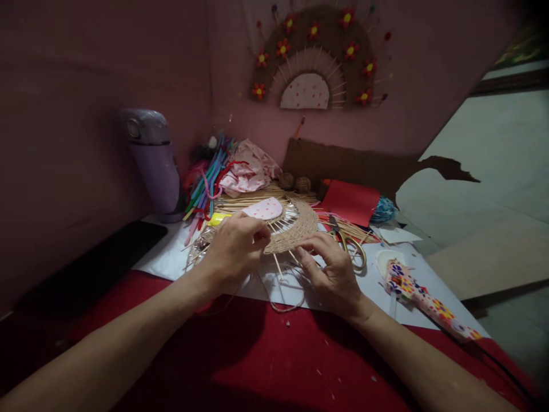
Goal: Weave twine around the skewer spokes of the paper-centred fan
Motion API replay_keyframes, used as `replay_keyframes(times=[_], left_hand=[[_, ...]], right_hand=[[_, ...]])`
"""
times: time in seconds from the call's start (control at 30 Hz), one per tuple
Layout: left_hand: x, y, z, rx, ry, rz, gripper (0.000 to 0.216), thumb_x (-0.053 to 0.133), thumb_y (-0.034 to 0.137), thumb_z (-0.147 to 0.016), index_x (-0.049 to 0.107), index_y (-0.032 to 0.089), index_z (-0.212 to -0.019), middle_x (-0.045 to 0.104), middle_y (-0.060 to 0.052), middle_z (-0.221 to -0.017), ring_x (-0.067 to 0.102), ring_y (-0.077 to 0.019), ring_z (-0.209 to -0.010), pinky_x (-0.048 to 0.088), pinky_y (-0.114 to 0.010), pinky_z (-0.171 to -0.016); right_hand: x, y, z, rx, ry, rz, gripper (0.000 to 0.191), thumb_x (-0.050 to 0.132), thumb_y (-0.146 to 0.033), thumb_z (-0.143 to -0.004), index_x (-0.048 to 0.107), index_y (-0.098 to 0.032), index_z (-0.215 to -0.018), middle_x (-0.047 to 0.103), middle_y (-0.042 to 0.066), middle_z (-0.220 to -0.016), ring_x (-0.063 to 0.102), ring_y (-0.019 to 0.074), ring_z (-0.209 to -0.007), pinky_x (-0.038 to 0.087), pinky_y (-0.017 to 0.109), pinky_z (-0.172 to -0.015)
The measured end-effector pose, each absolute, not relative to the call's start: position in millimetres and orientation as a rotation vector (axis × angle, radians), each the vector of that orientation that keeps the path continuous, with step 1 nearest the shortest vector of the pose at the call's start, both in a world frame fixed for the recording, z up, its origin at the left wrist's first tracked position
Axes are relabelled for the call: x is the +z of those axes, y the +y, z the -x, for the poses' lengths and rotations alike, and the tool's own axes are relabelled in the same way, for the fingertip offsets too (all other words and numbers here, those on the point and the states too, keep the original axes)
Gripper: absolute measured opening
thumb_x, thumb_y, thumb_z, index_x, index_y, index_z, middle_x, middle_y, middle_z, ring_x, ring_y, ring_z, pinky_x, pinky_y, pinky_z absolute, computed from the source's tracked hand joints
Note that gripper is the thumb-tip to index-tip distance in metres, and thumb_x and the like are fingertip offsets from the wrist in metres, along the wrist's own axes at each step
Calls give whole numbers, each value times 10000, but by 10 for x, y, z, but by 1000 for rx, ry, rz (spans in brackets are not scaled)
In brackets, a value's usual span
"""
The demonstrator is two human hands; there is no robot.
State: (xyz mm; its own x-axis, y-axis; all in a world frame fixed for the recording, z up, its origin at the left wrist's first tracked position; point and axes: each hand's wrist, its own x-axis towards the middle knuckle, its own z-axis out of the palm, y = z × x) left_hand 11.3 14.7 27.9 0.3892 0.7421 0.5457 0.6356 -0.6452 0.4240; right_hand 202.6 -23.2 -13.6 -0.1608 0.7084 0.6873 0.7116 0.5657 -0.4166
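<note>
A half-round woven fan piece [295,229] of tan twine on thin wooden sticks lies on white paper [171,260], with a pink dotted half-disc [265,209] at its centre. My left hand [234,249] rests on its left part, fingers curled and pinched at the sticks. My right hand [332,272] sits at the lower right rim, fingertips pressed together on the twine strand [287,294] that loops loosely in front.
Gold scissors [354,246], red paper [349,201], a blue yarn ball [383,209], coloured pipe cleaners [206,183], a purple bottle [154,163], a flowered glue gun [422,297], a black phone [92,260], a red cloth [257,355]. A finished fan [315,57] hangs on the wall.
</note>
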Motion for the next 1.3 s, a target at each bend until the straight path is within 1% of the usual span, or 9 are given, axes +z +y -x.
replay_keyframes(times=[0.17,0.3,0.43,0.6,0.67,0.73,0.9,1.1,1.3], left_hand=[[347,170,-77,1341,1297,-2402,87,618,194,-745,646,168,-667,623,-24,-698,523,-158,-720,407,-307,-695],[298,155,-119,1088,1112,-2500,107,628,97,-686,646,186,-631,626,-2,-660,508,-169,-747,401,-313,-713],[228,143,-183,942,1140,-2631,176,570,32,-667,656,186,-675,635,-19,-713,490,-196,-806,391,-342,-735],[209,129,-224,1004,988,-2718,142,535,84,-732,637,181,-746,630,-23,-718,483,-187,-785,388,-324,-703],[194,63,-245,1075,864,-2857,123,513,135,-780,602,162,-699,608,-29,-684,475,-174,-736,377,-312,-673],[163,-45,-274,1088,672,-3075,190,473,155,-817,552,156,-644,582,-27,-653,456,-157,-670,355,-310,-634],[50,-300,-360,1029,213,-3307,179,466,140,-819,508,162,-646,518,-7,-613,427,-149,-597,280,-305,-522],[-45,-316,-415,919,305,-3382,115,499,155,-818,574,142,-731,552,-59,-848,476,-188,-746,292,-320,-531],[-108,-273,-456,1012,374,-3369,157,511,121,-801,544,148,-650,523,-33,-726,464,-168,-687,302,-316,-543]], right_hand=[[-124,-239,-2012,28,-1834,1149,135,471,-216,-868,581,-201,-791,569,40,-847,527,174,-850,412,326,-780],[-117,-220,-2001,37,-1831,1168,152,465,-222,-870,585,-199,-779,568,40,-851,528,173,-857,410,320,-786],[-120,-181,-2021,-49,-1852,1248,134,477,-190,-844,600,-190,-792,579,51,-866,521,190,-876,406,334,-793],[-122,-127,-2101,-175,-1932,1373,116,505,-167,-813,613,-192,-847,593,47,-872,510,203,-889,395,343,-804],[-119,-108,-2139,-222,-1915,1403,110,506,-197,-822,610,-189,-858,598,49,-884,512,204,-897,393,339,-807],[-120,-87,-2176,-272,-1878,1461,128,499,-243,-834,608,-184,-865,604,57,-899,517,210,-903,392,339,-805],[-141,-29,-2241,-280,-1777,1674,235,457,-363,-860,613,-188,-873,623,63,-905,545,221,-876,392,328,-738],[-80,-41,-2240,-184,-1682,1929,272,434,-406,-857,632,-225,-808,665,36,-837,580,195,-751,349,286,-602],[-36,-51,-2255,-163,-1705,2069,200,499,-360,-806,670,-258,-790,691,21,-789,601,202,-734,322,279,-567]])
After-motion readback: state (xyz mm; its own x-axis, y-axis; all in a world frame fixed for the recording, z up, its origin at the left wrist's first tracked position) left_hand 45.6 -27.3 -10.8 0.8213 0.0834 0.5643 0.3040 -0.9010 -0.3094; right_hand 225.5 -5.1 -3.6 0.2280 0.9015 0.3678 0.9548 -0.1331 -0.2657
